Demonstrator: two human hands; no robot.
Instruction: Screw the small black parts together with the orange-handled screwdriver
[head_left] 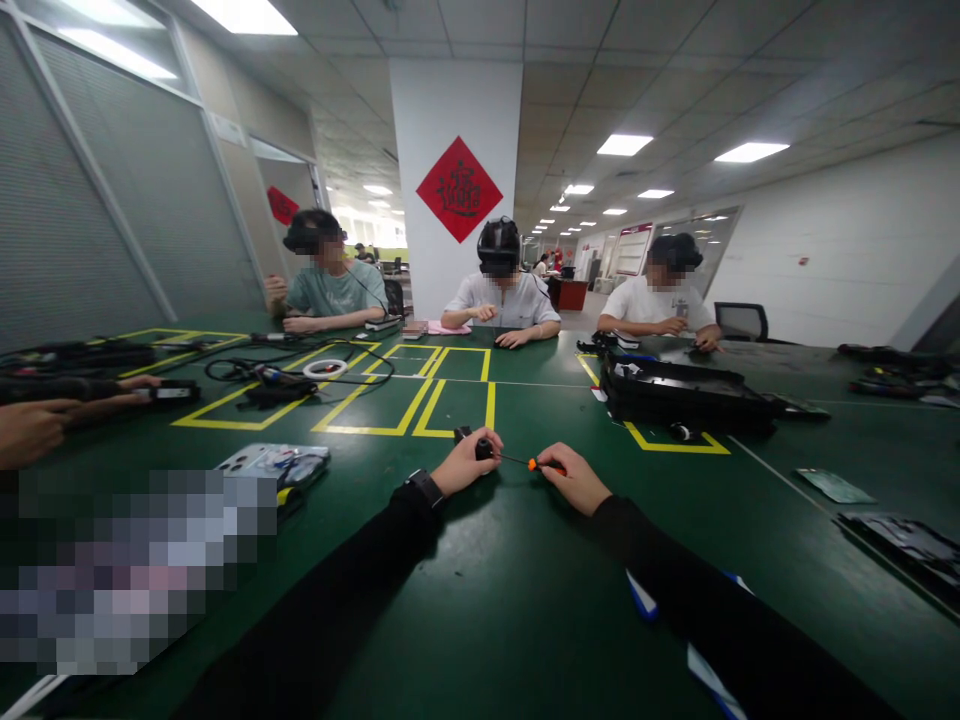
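Just above the green table, my left hand is closed around a small black device with a rounded end; its exact kind I cannot make out. My right hand grips the orange and black handle of a screwdriver. The thin metal shaft points left and reaches the black device, near my left fingertips. Whether the tip sits in a screw is too small to see. A dark watch band is on my left wrist, and long black sleeves cover both arms.
Yellow tape rectangles mark the table beyond my hands. A black open case stands at the right, with a green packet nearer. Cables and a white ring lie left. Three people sit opposite; another person's hands work at far left.
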